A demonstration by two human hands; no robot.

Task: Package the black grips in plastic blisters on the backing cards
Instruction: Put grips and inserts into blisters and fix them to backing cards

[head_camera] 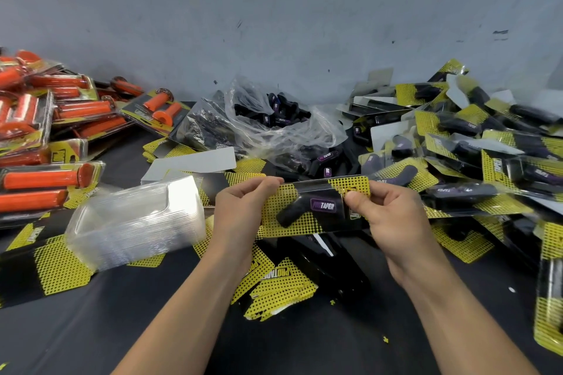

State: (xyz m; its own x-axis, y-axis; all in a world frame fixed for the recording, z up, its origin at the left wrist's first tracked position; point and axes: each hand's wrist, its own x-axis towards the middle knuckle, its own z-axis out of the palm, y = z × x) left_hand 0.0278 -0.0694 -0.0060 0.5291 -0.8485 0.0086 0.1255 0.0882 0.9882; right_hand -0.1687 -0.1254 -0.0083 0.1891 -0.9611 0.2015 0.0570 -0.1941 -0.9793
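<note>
As the surface [91, 329] stands: dark, strewn with loose backing cards [274, 286]
Finished piles: black packs [487, 143] heaped at right; orange packs [45, 179] at left
Blister stack [137, 222]: clear, nested, left of centre
Bag [274, 119]: loose dark grips inside, rear centre
Pack in work: backing card [283, 201] held above the surface between both hands, clear blister [320, 189] over it; seating cannot be told
Left hand [240, 207]: fingers curled, pinching the card's left end
Right hand [387, 210]: thumb and fingers pinching the right end
Black grip [292, 211]: askew on the card, under the blister
Risk, as judged: an uneven squeeze bows the card, the blister edge springs free, the grip drops out
</note>
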